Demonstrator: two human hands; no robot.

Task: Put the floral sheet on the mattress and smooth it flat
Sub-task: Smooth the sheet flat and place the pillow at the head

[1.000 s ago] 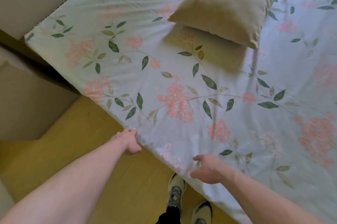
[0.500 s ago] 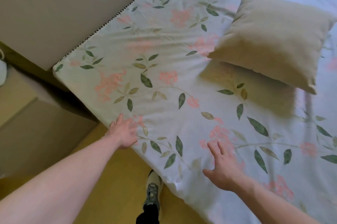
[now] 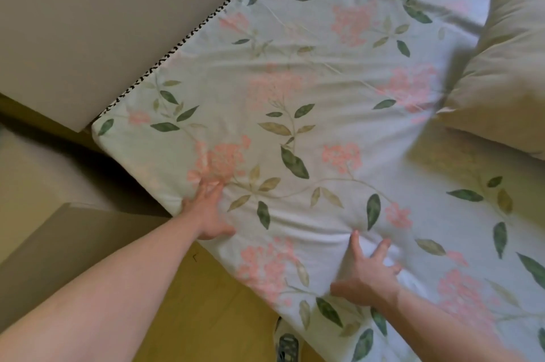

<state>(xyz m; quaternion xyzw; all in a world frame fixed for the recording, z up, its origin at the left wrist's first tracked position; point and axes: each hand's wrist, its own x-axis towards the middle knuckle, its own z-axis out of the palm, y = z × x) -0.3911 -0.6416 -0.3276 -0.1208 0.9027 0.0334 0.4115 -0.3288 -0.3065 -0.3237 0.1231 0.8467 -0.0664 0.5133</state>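
Note:
The floral sheet (image 3: 324, 113), pale with pink blossoms and green leaves, covers the mattress from its near edge to the far side. A black-and-white piped mattress seam (image 3: 188, 34) shows along the wall side. My left hand (image 3: 206, 214) lies flat on the sheet near the near-left corner, fingers straight. My right hand (image 3: 365, 270) presses flat on the sheet by the near edge, fingers spread, with small wrinkles fanning out ahead of the fingertips.
A beige pillow (image 3: 507, 72) lies on the sheet at the right. A grey wall panel (image 3: 103, 22) borders the bed's left side. Below the near edge are a wooden floor (image 3: 212, 311), a grey box-like unit (image 3: 59, 243) and my shoe (image 3: 287, 347).
Both hands have moved from the sheet's hanging edge up onto the top of the mattress and slid forward. The view has shifted left, pushing the pillow toward the right edge.

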